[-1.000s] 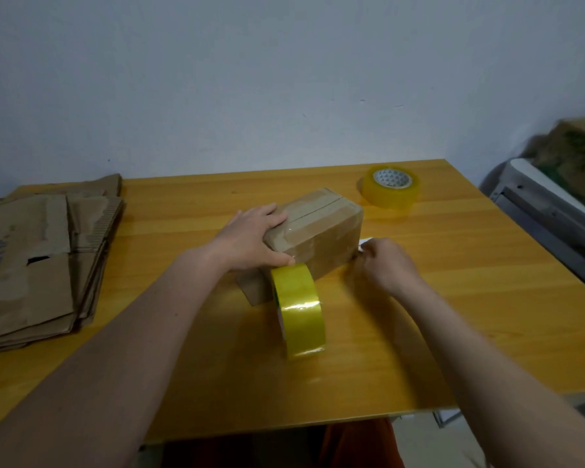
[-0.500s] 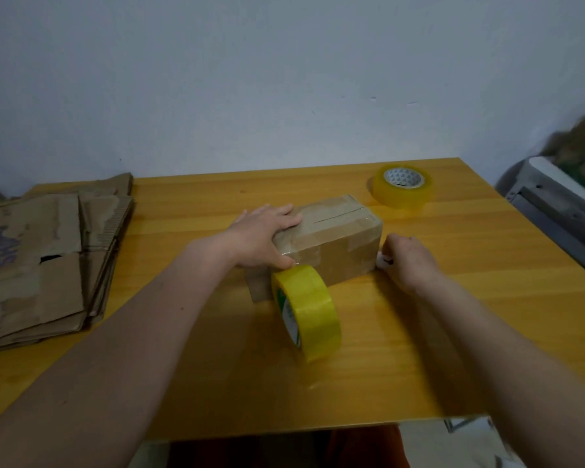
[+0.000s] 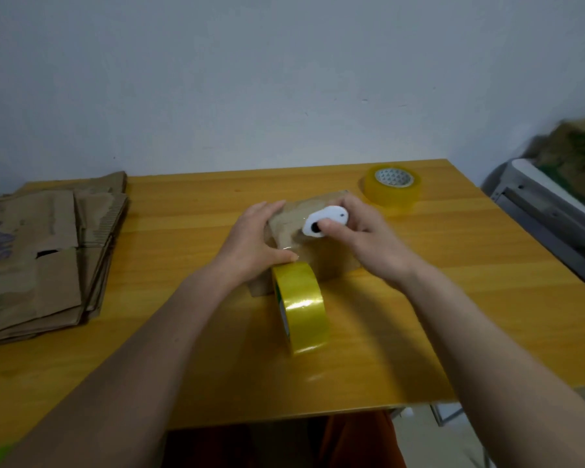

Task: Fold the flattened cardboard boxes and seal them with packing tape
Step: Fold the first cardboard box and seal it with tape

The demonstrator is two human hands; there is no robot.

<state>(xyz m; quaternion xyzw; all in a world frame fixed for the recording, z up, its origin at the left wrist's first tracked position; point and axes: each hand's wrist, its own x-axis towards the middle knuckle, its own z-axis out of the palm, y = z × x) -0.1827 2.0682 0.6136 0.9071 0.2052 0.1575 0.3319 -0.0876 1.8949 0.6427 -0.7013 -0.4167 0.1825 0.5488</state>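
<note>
At the middle of the yellow tabletop (image 3: pixel 453 265) sat one folded cardboard box (image 3: pixel 321 261), with both hands on it. The left hand (image 3: pixel 250 244) lay flat over the box's left end, fingers (image 3: pixel 267 211) spread along the top and thumb pressed at the near edge, holding nothing but steadying the box. The right hand (image 3: pixel 368 241) was over the box's top right part, its fingers curled closed around a small white cutter (image 3: pixel 325 221), the thumb lying on its face. Two rolls of tape were in sight: one upright roll (image 3: pixel 301 307) stood on its edge touching the box's near side, just below the left thumb; one flat roll (image 3: pixel 392 185) lay behind the box to the right, apart from it. One stack of flattened cardboard (image 3: pixel 38 258) lay at the left edge, well apart from the hands.
</note>
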